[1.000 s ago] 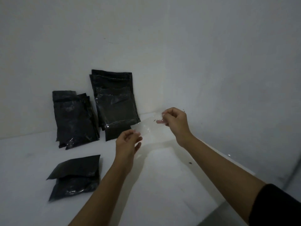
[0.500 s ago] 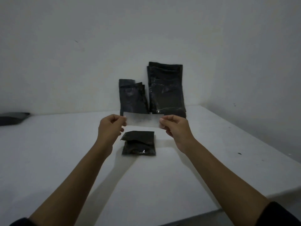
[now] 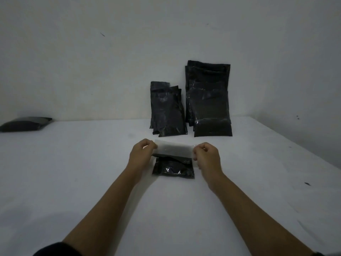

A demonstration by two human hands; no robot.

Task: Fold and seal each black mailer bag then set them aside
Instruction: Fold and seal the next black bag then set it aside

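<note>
Both hands have come down since half a second ago, bringing the clear tape strip [image 3: 174,150] from above the folded black mailer bag [image 3: 173,167] to its far edge. The left hand [image 3: 141,154] pinches the strip's left end with curled fingers, and the right hand [image 3: 207,157] pinches the right end the same way, so the strip is stretched flat between them across the bag's folded flap. The bag lies flat on the white table [image 3: 92,182], near the middle, between the two forearms. Behind it, well apart, a shorter stack of black bags [image 3: 167,109] and a taller stack [image 3: 209,98] lean upright against the wall [image 3: 110,61], just beside each other. Another dark bag [image 3: 25,123] lies at the far left edge. Open white surface spreads to either side of the hands and toward the table's right edge.
</note>
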